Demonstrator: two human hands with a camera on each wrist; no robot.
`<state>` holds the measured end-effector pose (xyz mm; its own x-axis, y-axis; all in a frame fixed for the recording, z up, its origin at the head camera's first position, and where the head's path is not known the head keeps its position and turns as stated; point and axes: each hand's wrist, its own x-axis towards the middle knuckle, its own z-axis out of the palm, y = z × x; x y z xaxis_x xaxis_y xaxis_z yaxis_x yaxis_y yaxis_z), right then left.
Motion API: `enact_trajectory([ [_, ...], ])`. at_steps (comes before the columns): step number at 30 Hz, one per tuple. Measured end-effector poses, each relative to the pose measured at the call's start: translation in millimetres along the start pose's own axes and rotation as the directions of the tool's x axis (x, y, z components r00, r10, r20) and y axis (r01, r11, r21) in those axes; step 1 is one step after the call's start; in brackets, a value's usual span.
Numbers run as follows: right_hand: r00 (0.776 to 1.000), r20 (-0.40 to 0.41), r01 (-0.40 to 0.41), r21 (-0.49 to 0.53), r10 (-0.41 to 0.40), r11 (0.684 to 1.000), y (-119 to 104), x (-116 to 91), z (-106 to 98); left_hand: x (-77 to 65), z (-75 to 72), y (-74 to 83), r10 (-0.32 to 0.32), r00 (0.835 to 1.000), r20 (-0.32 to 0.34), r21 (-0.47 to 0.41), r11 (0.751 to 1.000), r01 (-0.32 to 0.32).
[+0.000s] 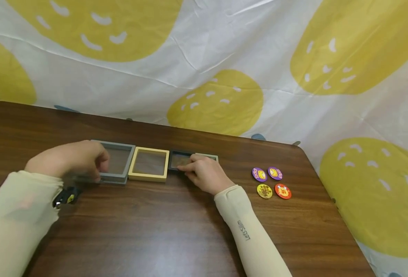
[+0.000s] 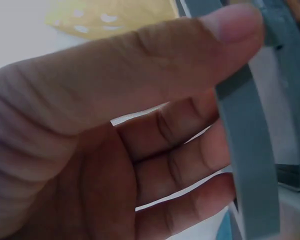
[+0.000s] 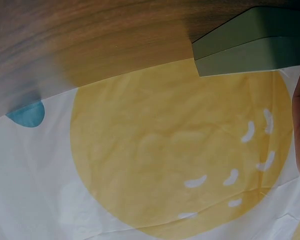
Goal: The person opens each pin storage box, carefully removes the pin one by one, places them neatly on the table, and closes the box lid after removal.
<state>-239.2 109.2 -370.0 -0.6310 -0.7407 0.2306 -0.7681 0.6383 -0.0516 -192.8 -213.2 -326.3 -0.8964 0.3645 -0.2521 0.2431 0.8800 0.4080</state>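
My left hand (image 1: 70, 157) is at the left end of a row of square frames with clear panes. It pinches the edge of the grey-blue frame (image 1: 130, 161); in the left wrist view the thumb lies on one side of the rim (image 2: 255, 150) and the fingers on the other. Beside that frame sits a pale yellow frame (image 1: 148, 178). Over the dark frame (image 1: 172, 161) reaches my right hand (image 1: 208, 173), fingertips at its near right part; whether they pinch anything is hidden. A light green frame (image 3: 250, 52) stands partly behind that hand.
Several round badges lie on the right of the brown wooden table (image 1: 148, 231): purple badges (image 1: 259, 174), a yellow badge (image 1: 264, 191) and a red badge (image 1: 282, 191). A white cloth (image 1: 120, 88) with yellow fruit prints hangs behind the table's far edge.
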Motion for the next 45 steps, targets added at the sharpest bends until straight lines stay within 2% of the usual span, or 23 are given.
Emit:
enact_trajectory([
  [7,1.000,0.007,-0.007,0.004,0.007,1.000,-1.8,1.6,-0.9,1.7,2.2,-3.6,-0.004,0.999,0.044,-0.003,1.000,0.004],
  [16,1.000,0.005,-0.020,0.012,0.020,1.000,0.5,-2.6,1.2,5.2,9.7,3.3,-0.062,0.997,0.049,-0.036,0.997,0.064],
  [21,1.000,0.001,-0.027,0.027,0.027,0.999,0.7,-7.9,2.3,10.0,11.4,6.1,-0.060,0.997,0.050,0.030,0.998,0.058],
  [25,0.999,-0.008,-0.034,0.029,0.034,0.999,1.4,-10.6,1.9,12.5,10.1,6.8,-0.051,0.997,0.061,0.046,0.998,0.048],
  [35,1.000,-0.011,-0.016,0.028,0.017,0.999,2.1,-7.3,2.1,10.7,9.3,4.9,-0.069,0.995,0.075,0.006,0.998,0.069],
  [39,1.000,-0.008,-0.020,0.028,0.020,0.999,1.8,-6.5,0.9,10.9,9.5,3.7,-0.059,0.996,0.070,0.004,0.998,0.058],
  [45,1.000,-0.011,-0.010,0.028,0.010,1.000,2.4,-7.2,1.7,10.7,7.6,6.7,-0.070,0.992,0.107,-0.030,0.997,0.073],
])
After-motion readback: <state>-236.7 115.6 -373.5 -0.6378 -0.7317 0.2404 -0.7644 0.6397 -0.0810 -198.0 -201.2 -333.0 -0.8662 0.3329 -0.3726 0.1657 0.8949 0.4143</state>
